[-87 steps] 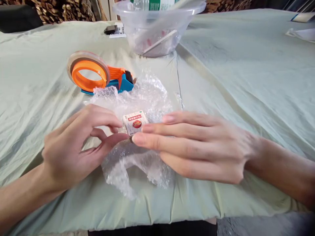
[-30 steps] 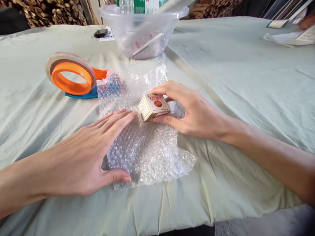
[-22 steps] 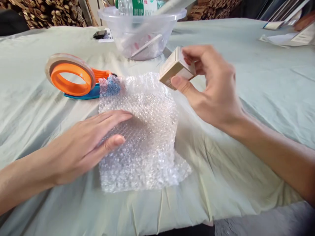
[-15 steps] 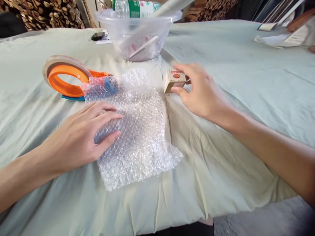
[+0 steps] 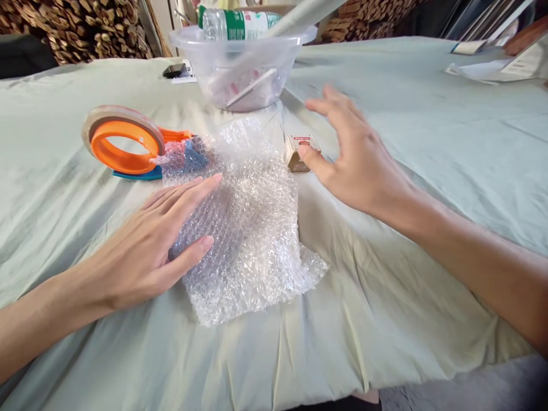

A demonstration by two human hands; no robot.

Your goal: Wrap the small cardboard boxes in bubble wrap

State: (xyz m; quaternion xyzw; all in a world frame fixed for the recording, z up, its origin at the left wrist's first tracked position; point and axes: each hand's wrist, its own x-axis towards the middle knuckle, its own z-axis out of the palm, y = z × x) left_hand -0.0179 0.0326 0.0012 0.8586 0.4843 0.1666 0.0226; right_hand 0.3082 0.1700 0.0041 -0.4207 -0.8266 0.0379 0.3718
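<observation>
left hand (image 5: pixel 149 245): fingers spread flat, palm down, pressing the left part of the wrap (image 5: pixel 248 222); thumb tip on the wrap too. holds nothing.
right hand (image 5: pixel 359 160): open, fingers fanned and lifted; thumb tip touching the box (image 5: pixel 298 153), not gripping it.
box: small, standing on the counter (image 5: pixel 428 171) at centre frame, just beside the wrap's upper right edge.
wrap: bubble sheet lying flat at centre; lower right corner rumpled, upper left corner overlapping the dispenser (image 5: pixel 128 145).
dispenser: orange and blue, with tape roll, upper left of the frame, near the left fingertips.
bowl (image 5: pixel 244 63): clear plastic, top centre, just beyond the wrap's far edge; a bottle (image 5: pixel 240 23) behind it.
counter: cloth-covered, creased; near edge runs along the bottom of the frame, close below the wrap. open cloth to the right of the right hand and at lower left.
</observation>
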